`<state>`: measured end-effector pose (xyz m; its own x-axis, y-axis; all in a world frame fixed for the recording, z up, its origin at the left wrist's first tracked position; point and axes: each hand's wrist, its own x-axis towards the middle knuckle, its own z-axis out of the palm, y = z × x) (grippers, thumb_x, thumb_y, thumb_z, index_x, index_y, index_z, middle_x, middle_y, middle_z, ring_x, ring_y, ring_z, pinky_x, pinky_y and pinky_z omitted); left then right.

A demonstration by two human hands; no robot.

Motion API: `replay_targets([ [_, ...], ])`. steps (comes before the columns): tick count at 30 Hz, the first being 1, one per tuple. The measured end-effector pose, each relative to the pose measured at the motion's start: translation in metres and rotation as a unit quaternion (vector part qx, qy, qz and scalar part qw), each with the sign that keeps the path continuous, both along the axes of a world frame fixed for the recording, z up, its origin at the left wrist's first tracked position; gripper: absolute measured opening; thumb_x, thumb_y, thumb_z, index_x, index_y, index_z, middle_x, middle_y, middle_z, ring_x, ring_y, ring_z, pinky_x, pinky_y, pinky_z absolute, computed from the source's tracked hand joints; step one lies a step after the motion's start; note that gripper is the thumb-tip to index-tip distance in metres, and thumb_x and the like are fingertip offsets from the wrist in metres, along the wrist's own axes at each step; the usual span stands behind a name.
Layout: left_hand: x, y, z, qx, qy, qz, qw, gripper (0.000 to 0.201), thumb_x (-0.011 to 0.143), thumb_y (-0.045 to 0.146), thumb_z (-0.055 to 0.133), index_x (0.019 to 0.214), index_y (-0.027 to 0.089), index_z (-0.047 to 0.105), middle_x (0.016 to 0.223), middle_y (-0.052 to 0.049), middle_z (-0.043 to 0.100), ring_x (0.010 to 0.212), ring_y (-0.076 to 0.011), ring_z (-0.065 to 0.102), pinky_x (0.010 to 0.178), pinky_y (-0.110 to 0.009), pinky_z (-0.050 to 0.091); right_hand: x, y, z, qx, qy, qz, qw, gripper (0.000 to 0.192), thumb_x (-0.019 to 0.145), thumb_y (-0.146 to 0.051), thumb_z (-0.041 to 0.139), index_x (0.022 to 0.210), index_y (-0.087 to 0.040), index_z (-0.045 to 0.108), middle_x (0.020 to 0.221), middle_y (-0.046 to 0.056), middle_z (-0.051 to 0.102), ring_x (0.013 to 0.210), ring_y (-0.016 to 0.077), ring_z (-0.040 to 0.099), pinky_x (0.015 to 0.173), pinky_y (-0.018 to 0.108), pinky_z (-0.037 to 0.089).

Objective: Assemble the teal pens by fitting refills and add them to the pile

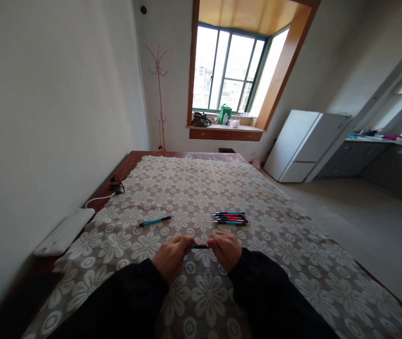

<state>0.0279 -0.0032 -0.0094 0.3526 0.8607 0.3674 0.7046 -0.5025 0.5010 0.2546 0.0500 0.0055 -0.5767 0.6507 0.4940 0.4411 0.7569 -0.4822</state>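
Gripping pen [198,246] horizontally | left hand [170,256], right hand [226,248] fingers clenched on its ends

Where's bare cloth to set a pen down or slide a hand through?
Free: the cloth between the lone teal pen and the pen cluster, and everything beyond them. Crowded: where left hand and right hand grip a pen.

both ends of the pen [197,246] are hidden inside the left hand [170,256] and right hand [226,248].

6 pens [229,218], 2 hands [197,254]
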Motion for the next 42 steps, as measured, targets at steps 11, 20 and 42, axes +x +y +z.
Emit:
replay_targets([
  [11,-0.001,-0.001,-0.001,0.013,-0.019,0.006,1.000,0.026,0.092,0.011,0.047,0.114,0.024,0.054,0.105,-0.005,0.071,0.097,-0.0208,0.069,0.084,-0.033,0.056,0.001,0.000,0.006,0.005,-0.033,0.038,0.999,0.041,0.101,-0.052,0.042,0.084,-0.022,0.063,0.072,0.004,0.061,0.068,0.0196,0.053,0.067,0.033,0.036],
  [20,0.001,-0.002,0.003,0.009,-0.021,-0.018,1.000,0.026,0.094,0.011,0.045,0.115,0.024,0.054,0.106,-0.005,0.070,0.098,-0.0195,0.069,0.084,-0.031,0.056,-0.003,-0.004,0.007,0.042,-0.071,0.042,0.996,0.037,0.103,-0.038,0.041,0.075,-0.022,0.058,0.066,0.003,0.059,0.064,0.0186,0.052,0.065,0.033,0.032],
  [42,-0.003,-0.001,0.015,0.137,0.075,0.029,0.987,0.027,0.101,0.026,0.040,0.093,0.022,0.065,0.075,-0.002,0.069,0.075,-0.0216,0.064,0.068,-0.035,0.047,-0.003,0.002,0.001,-0.024,-0.012,-0.001,1.000,0.050,0.105,-0.046,0.029,0.062,-0.022,0.039,0.058,-0.001,0.044,0.057,0.0147,0.042,0.058,0.031,0.027],
])
